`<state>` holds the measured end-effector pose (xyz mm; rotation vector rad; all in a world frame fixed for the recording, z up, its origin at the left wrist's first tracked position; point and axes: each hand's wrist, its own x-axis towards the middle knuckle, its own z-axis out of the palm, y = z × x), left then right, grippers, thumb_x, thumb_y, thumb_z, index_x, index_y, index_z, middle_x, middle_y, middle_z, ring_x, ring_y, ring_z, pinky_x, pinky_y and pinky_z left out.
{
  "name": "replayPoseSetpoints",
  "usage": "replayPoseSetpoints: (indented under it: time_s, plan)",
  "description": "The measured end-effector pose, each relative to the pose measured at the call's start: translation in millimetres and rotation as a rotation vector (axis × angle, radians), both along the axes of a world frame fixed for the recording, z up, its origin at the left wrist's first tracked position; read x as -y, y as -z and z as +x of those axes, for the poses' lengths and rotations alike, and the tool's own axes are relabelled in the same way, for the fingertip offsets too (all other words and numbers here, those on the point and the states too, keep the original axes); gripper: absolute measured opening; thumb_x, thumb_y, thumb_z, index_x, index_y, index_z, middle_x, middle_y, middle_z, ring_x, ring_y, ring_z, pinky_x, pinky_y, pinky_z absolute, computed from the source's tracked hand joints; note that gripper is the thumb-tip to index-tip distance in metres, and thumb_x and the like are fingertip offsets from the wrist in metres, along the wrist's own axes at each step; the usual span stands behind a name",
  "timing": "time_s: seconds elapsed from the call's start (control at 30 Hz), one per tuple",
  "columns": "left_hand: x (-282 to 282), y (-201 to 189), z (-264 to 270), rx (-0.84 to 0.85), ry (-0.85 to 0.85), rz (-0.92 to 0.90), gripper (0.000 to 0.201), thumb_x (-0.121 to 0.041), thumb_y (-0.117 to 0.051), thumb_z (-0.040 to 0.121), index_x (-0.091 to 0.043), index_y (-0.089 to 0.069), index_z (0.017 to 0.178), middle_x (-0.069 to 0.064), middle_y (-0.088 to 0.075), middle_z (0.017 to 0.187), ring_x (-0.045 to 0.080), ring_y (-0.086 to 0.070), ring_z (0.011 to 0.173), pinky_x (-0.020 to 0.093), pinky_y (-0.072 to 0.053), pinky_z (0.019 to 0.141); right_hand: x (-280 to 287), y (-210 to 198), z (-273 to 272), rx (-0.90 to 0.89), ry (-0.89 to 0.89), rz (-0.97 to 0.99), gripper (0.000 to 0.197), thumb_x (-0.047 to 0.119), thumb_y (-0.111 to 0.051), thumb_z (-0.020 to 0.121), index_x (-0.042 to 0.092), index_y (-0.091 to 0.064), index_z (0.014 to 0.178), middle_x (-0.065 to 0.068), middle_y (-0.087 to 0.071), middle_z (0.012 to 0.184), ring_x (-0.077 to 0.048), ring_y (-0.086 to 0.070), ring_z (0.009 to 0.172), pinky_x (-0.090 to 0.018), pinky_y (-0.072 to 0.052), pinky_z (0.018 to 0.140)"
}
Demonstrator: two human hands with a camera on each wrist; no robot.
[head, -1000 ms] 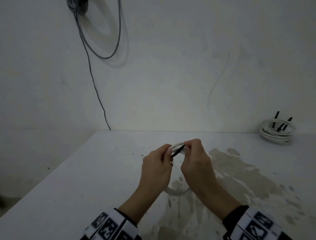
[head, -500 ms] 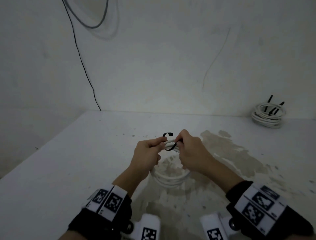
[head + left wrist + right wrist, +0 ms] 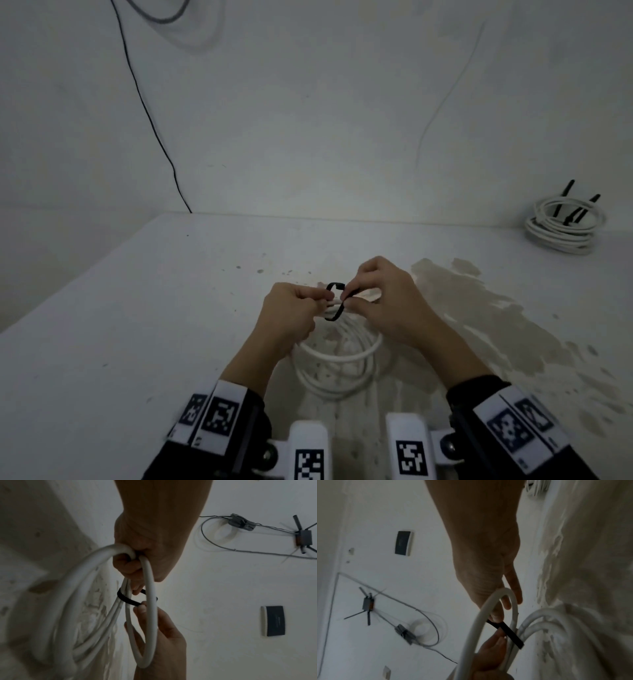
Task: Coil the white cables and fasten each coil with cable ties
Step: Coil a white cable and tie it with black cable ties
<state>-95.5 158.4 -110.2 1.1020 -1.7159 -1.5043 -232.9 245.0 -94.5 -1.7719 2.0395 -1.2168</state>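
Note:
A coil of white cable (image 3: 342,356) hangs between my hands above the table (image 3: 137,325). My left hand (image 3: 291,308) grips the coil's top strands (image 3: 120,550), fingers curled round them. A black cable tie (image 3: 335,301) loops round those strands (image 3: 126,599). My right hand (image 3: 380,301) pinches the tie's strap (image 3: 506,631) between thumb and fingers, close beside the left hand. The tie's free end arches up between the two hands. The rest of the coil droops below toward the tabletop.
A second white coil (image 3: 565,226) with black ties sticking up sits at the table's far right by the wall. A black wire (image 3: 150,113) runs down the wall to the table's back edge. A brownish stain (image 3: 496,325) spreads right of my hands.
The head view has tilted down, so the wrist bands show. The black tie went from a short strip between my fingers to a loop wrapped round the coil's top strands.

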Motion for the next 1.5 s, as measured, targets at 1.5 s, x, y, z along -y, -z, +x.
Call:
replayPoseSetpoints:
  time_s: [1.5]
  plan:
    - [-15,-4,-15,-0.158,-0.169,-0.611,0.029,-0.012,-0.056,0.090,-0.010,-0.075,0.069,-0.007,-0.063,0.050,0.010,-0.059,0.048,0.017,-0.045,0.048,11,9,30,0.479,-0.002,-0.664,0.022,0.001,-0.065,0.067,0.013,-0.071,0.084,0.003,-0.069,0.071,-0.009,-0.066,0.061,-0.018,-0.054,0.062]
